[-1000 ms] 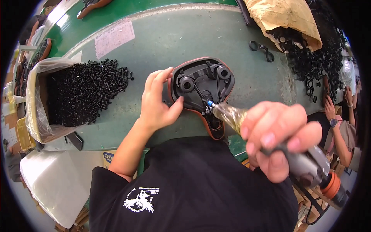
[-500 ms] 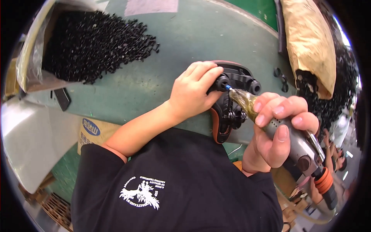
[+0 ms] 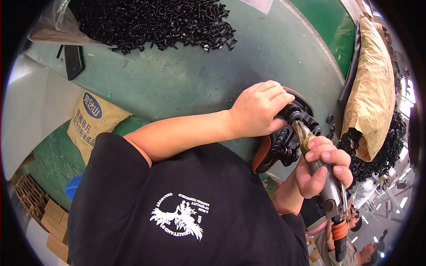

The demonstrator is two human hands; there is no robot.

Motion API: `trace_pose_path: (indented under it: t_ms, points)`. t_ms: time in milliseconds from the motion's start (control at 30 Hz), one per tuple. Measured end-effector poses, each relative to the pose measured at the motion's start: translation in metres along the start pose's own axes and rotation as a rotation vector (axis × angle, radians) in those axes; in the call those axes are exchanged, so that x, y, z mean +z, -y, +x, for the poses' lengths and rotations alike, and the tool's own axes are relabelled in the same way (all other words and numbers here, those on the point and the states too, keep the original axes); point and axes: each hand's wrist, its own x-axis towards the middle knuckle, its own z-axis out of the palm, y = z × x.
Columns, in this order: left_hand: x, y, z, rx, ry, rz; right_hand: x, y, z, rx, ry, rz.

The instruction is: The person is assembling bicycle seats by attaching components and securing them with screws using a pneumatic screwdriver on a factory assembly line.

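Note:
My left hand (image 3: 258, 109) is closed around the upper end of a black plastic part with orange-red edges and round black fittings (image 3: 284, 148). Its fingertips are partly hidden behind the part. In my right hand (image 3: 326, 166) is a grey power screwdriver (image 3: 330, 197), its nose wrapped in yellowish, shiny tape and its rear end banded in orange. The fingers and thumb wrap round its body. The screwdriver's nose meets a round fitting on the part, close to my left fingers, and the bit's tip is hidden there.
Many black screws (image 3: 173, 22) lie heaped on the green table (image 3: 177, 84). A black phone-like slab (image 3: 73, 62) lies near its left edge. At right, a brown paper sack (image 3: 370, 88) lies by more small black pieces (image 3: 375, 164). Other people (image 3: 341, 248) sit at lower right.
The view has shifted, so the table's things appear elsewhere. The screwdriver stands steeper, and its nose is closer against the fitting; the blue bit seen earlier is now hidden.

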Motion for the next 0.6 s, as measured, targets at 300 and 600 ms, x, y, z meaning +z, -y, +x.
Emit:
trace_pose_path:
  t_ms: [300,600]
  points:
    - [0.002,0.017,-0.003,-0.020,0.035,-0.189,0.009,-0.004,0.013,0.116,0.010,0.048]
    - [0.000,0.021,0.000,-0.079,0.116,-0.310,0.017,-0.013,0.022,0.201,0.018,0.084]
